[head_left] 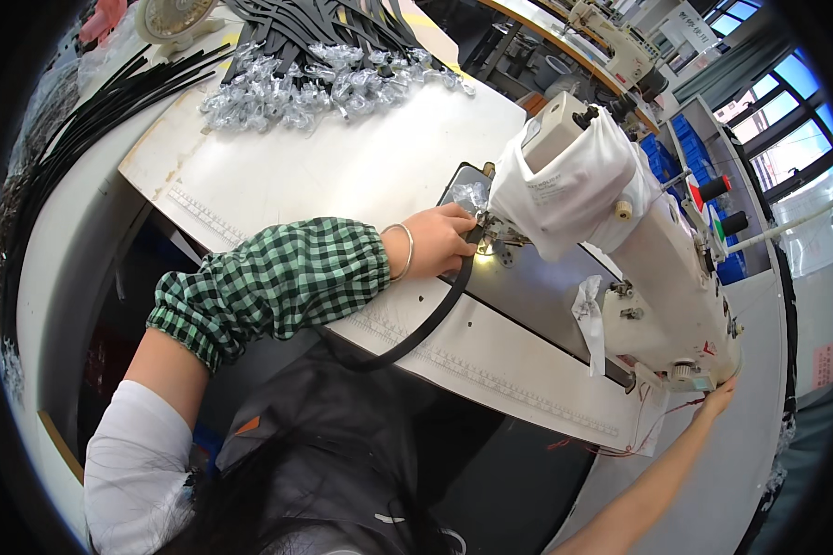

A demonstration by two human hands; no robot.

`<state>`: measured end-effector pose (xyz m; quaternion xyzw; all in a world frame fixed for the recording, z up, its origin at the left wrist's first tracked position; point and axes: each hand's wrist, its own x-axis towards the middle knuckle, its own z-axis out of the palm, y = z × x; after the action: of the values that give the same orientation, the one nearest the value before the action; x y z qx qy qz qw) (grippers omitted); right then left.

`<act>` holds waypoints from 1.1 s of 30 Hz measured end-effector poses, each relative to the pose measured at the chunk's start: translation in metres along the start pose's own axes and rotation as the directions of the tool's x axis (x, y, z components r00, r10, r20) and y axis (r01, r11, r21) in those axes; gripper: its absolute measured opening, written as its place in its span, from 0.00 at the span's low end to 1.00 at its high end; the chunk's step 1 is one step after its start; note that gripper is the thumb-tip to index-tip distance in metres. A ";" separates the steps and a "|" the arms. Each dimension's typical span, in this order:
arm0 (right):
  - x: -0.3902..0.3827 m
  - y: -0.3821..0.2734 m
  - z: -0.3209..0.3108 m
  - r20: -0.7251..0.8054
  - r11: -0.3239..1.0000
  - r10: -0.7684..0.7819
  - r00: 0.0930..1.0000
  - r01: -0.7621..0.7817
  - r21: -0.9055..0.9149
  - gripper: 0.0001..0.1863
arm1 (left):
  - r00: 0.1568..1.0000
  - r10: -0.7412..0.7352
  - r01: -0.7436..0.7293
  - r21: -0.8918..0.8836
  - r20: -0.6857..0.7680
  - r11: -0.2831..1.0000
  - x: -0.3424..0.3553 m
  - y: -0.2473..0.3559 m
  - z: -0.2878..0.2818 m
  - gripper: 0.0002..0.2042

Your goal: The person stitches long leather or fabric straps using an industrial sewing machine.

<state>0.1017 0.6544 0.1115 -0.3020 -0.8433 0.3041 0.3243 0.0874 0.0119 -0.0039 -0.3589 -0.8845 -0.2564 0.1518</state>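
Observation:
My left hand (442, 240), with a bangle at the wrist and a green checked sleeve cover, pinches a black strap (432, 319) beside the needle area of a white sewing machine (662, 268). The strap curves down over the table's front edge toward my lap. Just past my fingertips, a clear plastic-wrapped piece (470, 194) lies by the presser foot, under a small lit lamp. At the machine's far right end, my right hand (717, 398) is closed round the handwheel, its fingers partly hidden. White cloth (565, 185) covers the machine's head.
Black straps with plastic-wrapped ends (315, 88) are piled at the back of the white table (296, 166). More loose black strips (93, 129) lie at the left. Thread spools (715, 189) stand behind the machine. Blue bins (690, 139) and another sewing machine (611, 42) are farther back.

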 end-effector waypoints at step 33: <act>0.005 -0.009 0.001 -0.113 0.976 0.035 0.993 -0.010 0.218 0.31 | 0.998 0.023 -0.018 0.094 -0.057 0.995 0.006 -0.003 0.009 0.14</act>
<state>0.0952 0.6522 0.1188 -0.2916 -0.7813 0.3798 0.4003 0.0803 0.0184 -0.0095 -0.3528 -0.8871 -0.2233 0.1968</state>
